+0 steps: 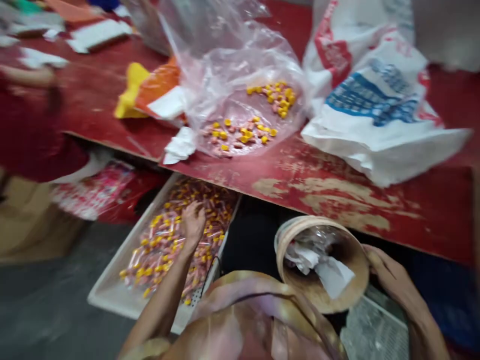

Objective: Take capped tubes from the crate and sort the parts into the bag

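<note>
Below the near edge of the red table (93, 95), your L hand (194, 222) is down over the white tray (107, 295), right at the heap of pink pcs w/ yellow caps (161, 245) that covers most of its floor. Fingers are bent; it's blurry there, so can't tell if you're pinching any pcs. Your R hand (388, 272) grasps the bucket (322, 304) by its R side, near the rim; it's tipped w/ its mouth twd you, white paper (335, 277) + clear plastic inside. Up on the table, a big clear bag (232, 65) has similar pcs in approx 2 clusters. White printed sack (375, 110) is to its R; crumpled tissue (180, 146) + orange packet (161, 82) just to its L. Far L, a co-worker in dark red (30, 125), blurred, is by the table.
</note>
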{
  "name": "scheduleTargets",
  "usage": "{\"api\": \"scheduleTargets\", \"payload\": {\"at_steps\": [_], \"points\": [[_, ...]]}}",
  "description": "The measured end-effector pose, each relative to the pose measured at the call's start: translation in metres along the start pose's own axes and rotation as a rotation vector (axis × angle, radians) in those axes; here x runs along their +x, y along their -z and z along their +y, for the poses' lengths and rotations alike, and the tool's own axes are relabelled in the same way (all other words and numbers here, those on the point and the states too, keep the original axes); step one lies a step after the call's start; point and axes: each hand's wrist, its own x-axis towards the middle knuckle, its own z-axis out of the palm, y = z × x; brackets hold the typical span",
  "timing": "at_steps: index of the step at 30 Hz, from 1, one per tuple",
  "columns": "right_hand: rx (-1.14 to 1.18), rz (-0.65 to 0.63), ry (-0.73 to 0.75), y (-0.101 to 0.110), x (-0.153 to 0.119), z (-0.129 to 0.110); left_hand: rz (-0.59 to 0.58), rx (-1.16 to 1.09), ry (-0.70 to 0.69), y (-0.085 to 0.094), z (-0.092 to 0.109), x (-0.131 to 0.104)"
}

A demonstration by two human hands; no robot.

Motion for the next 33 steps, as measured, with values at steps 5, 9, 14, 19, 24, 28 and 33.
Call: {"api": "scheduleTargets", "payload": {"at_steps": [5,9,14,19,24,28,33], "points": [[0.214,-0.173,-0.063,-0.006,-0.001,-0.018,0.019,-0.094,-0.424,-0.031,0.084,-0.017],[0.207,-0.124,0.086,-0.019,0.002,-0.024,-0.053,-0.139,-0.784,-0.064,0.148,-0.024],[0.275,-0.016,0.08,-0.025,-0.002,-0.023,-0.254,-0.007,-0.97,-0.122,0.193,-0.015],[0.619,0.088,-0.029,-0.011,-0.041,-0.007,-0.242,0.255,-0.993,-0.147,0.202,-0.015],[1.075,0.387,-0.507,0.0,-0.117,0.05,-0.282,0.289,-1.002,-0.142,0.199,-0.016],[1.27,0.839,-0.764,-0.011,-0.171,0.104,-0.262,0.37,-0.955,-0.147,0.211,-0.019],[1.256,1.04,-0.715,-0.051,-0.195,0.136,-0.209,0.504,-0.985,-0.157,0.228,-0.029]]}}
